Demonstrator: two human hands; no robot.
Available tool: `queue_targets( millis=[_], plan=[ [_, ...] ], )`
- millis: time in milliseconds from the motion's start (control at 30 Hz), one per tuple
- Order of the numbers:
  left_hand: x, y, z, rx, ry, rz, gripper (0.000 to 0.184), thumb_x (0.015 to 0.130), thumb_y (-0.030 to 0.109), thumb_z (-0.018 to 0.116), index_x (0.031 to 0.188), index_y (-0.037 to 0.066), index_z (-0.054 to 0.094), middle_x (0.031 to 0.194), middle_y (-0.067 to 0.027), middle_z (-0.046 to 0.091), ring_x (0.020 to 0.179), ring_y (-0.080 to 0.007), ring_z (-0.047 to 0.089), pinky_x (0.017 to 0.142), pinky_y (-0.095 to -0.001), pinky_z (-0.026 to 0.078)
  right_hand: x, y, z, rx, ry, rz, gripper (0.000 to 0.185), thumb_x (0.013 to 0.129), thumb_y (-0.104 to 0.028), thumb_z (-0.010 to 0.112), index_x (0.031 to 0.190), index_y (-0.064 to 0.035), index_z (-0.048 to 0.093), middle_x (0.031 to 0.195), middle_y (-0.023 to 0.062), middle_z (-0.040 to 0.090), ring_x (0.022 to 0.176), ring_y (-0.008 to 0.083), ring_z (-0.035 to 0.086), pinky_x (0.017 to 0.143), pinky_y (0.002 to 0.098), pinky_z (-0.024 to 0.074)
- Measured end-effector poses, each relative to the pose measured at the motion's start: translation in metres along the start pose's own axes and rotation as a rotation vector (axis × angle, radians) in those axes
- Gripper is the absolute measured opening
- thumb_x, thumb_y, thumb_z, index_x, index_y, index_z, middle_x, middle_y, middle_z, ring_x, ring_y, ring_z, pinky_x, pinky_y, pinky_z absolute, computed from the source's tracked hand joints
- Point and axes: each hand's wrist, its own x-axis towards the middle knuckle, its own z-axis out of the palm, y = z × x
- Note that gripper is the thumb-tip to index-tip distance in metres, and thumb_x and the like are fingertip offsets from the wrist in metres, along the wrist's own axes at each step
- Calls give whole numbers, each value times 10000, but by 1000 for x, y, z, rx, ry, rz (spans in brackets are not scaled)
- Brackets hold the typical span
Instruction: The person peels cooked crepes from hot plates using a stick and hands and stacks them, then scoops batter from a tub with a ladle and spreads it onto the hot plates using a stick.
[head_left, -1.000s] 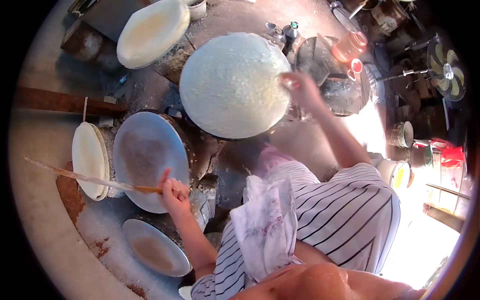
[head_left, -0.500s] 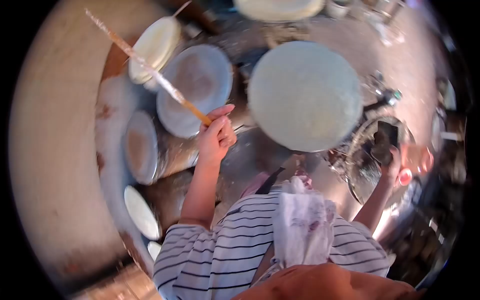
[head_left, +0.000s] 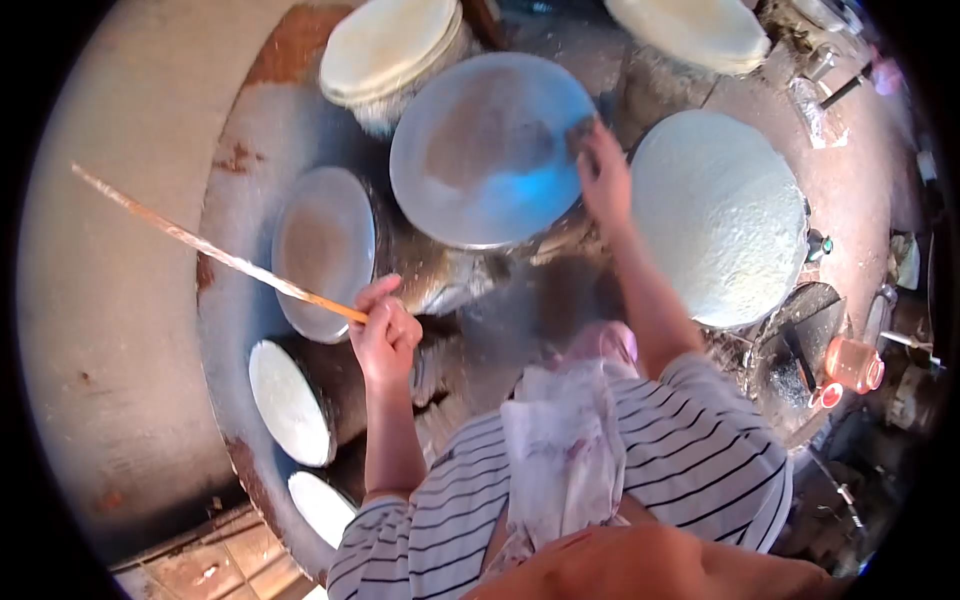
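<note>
My left hand is closed around the orange end of a long thin wooden stick, which is coated whitish along much of its length and points to the upper left. My right hand reaches forward with a small dark pad under its fingers, partly hidden. The pad touches the right edge of a round grey griddle, which has a brown patch and a bluish sheen. Right of that arm, a pale, bumpy round of batter covers another round plate.
A stack of pale flat rounds stands at the back left, more pale rounds at the back right. Another brown-centred griddle and white rounds line the left. A dark basin and pinkish jar sit at right.
My right hand has moved from above the basin at right to the grey griddle. My left hand still holds the stick, now lower and further left. The view has shifted rightward.
</note>
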Motion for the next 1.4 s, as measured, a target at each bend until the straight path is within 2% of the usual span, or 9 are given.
queue_targets(
  millis=[100, 300, 567, 667, 733, 833, 900, 1200, 1400],
  plan=[
    [5, 3, -16, -123, 101, 39, 250, 903, 50, 403, 1081, 30, 579, 496, 43, 262, 364, -56, 206, 349, -220, 197, 90, 22, 15, -123, -349, 149, 317, 794, -193, 605, 1084, -72, 645, 1268, 117, 548, 1100, 293, 553, 934, 368, 433],
    [12, -18, -35, -101, 389, 87, 226, 901, 99, 444, 1081, 40, 565, 497, 50, 263, 352, -55, 223, 314, -210, 219, 220, 31, 177, -263, -755, -181, 346, 767, -215, 545, 1085, -143, 663, 1253, 79, 566, 1073, 299, 568, 911, 390, 449],
    [-17, -11, -35, -234, 704, 165, 190, 895, 64, 467, 1052, 21, 567, 521, 47, 305, 397, -44, 235, 352, -204, 218, 109, -96, 328, -47, -1381, -653, 330, 703, -134, 532, 992, -133, 693, 1074, 110, 645, 1028, 287, 587, 863, 390, 469],
    [-13, -6, -29, -249, 630, 239, 200, 900, 62, 444, 1051, 18, 568, 509, 46, 293, 388, -46, 226, 353, -207, 213, 30, -114, 245, 492, -1362, -1124, 220, 666, -91, 559, 843, -81, 688, 960, 93, 661, 988, 247, 592, 826, 391, 481],
    [-8, -8, -26, -242, 572, 257, 213, 906, 69, 433, 1066, 17, 564, 498, 45, 279, 376, -50, 223, 348, -213, 214, 12, -124, 152, 346, -1651, -1029, 57, 673, -128, 608, 683, -72, 613, 894, 92, 595, 919, 271, 570, 786, 388, 468],
    [2, -11, -20, -250, 519, 224, 229, 914, 77, 418, 1086, 10, 553, 480, 41, 266, 361, -59, 219, 340, -226, 223, 49, -92, 54, 218, -1723, -1551, 182, 745, -120, 567, 869, -35, 669, 1110, 54, 595, 1194, 226, 463, 984, 384, 376],
    [5, -18, -16, -222, 501, 163, 223, 909, 66, 418, 1076, 9, 554, 479, 41, 265, 362, -59, 214, 340, -224, 218, 68, -34, 14, 190, -1722, -1566, 247, 766, -160, 563, 950, -39, 674, 1213, 42, 571, 1295, 199, 371, 1067, 400, 287],
    [10, 8, 0, -168, 477, 109, 197, 875, 48, 486, 1046, -7, 564, 518, 50, 304, 395, -30, 222, 343, -198, 179, 14, -130, 127, 207, -1519, -966, 244, 793, -117, 538, 1003, -115, 662, 1175, 63, 597, 1125, 265, 528, 905, 389, 434],
    [-60, 22, -87, -47, 617, 179, 171, 880, 31, 477, 1017, -17, 567, 500, 47, 300, 379, -45, 249, 349, -210, 206, 8, -168, 245, 138, -736, -190, 296, 816, -145, 561, 1091, -48, 611, 1083, 179, 618, 1006, 355, 579, 857, 415, 468]
  ],
)
